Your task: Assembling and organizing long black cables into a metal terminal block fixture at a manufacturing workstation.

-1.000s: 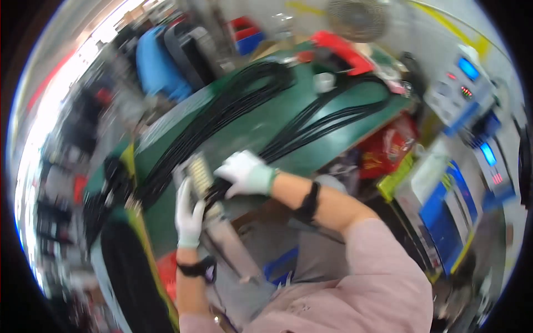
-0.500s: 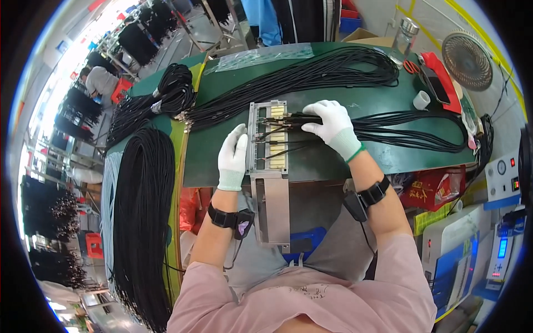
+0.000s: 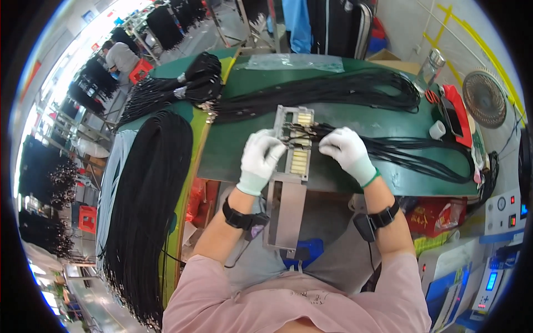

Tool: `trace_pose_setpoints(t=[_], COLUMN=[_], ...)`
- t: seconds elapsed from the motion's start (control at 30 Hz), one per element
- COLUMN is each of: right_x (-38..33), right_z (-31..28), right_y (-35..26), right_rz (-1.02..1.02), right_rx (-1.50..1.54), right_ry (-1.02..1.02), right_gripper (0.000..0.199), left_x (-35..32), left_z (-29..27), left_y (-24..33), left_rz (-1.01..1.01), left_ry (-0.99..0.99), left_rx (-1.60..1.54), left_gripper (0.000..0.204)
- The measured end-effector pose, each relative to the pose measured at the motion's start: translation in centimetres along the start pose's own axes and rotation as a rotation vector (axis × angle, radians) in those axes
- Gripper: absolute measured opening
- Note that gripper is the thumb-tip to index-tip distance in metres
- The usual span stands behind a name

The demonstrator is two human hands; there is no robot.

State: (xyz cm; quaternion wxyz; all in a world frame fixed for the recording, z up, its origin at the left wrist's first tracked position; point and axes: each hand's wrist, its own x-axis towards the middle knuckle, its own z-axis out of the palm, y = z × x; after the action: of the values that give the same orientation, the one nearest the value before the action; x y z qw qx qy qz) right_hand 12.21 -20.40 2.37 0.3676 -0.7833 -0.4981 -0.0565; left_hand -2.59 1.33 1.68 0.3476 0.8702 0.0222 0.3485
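A narrow metal fixture (image 3: 305, 169) with a row of pale yellow slots lies across the table's front edge in front of me. Several black cables (image 3: 388, 145) reach its upper slots from the right, their thin ends lying over it. My left hand (image 3: 260, 158), in a white glove, is at the fixture's left edge, thumb and forefinger closed at a cable end. On the other side, my gloved right hand (image 3: 345, 150) has its fingertips pinched beside the same cables. What lies between those fingertips is too small to make out.
A long bundle of black cables (image 3: 322, 91) lies behind the fixture on the green table (image 3: 222, 161). More bundles (image 3: 147, 205) hang at the left. At the right are a white cup (image 3: 437, 130), scissors (image 3: 431, 96), a glass bottle (image 3: 431, 67) and a fan (image 3: 484, 98).
The whole view has shifted. My left hand has come in to the fixture's edge and its fingers have closed. My right hand has lowered, its fingers drawn together. The lower slots now show no wire.
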Motion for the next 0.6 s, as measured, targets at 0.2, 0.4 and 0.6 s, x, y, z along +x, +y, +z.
trace_pose_setpoints(t=[0.2,0.4,0.6], right_x=[0.0,-1.3,-1.3], right_z=[0.5,1.3,1.1], right_y=[-4.4,-5.3,-3.8], right_rz=[-0.156,-0.117,-0.141], right_rx=[0.063,0.053,0.006], right_ry=[0.007,-0.088,-0.071], right_gripper=[0.016,0.015,0.014], left_x=[-0.4,-2.0,-2.1], left_z=[-0.1,-0.8,-1.3], left_y=[2.1,2.3,1.1], left_rz=[0.199,0.170,0.074], left_ry=[-0.102,-0.075,0.008], left_rx=[-0.082,-0.076,0.090], left_gripper=[0.015,0.010,0.013])
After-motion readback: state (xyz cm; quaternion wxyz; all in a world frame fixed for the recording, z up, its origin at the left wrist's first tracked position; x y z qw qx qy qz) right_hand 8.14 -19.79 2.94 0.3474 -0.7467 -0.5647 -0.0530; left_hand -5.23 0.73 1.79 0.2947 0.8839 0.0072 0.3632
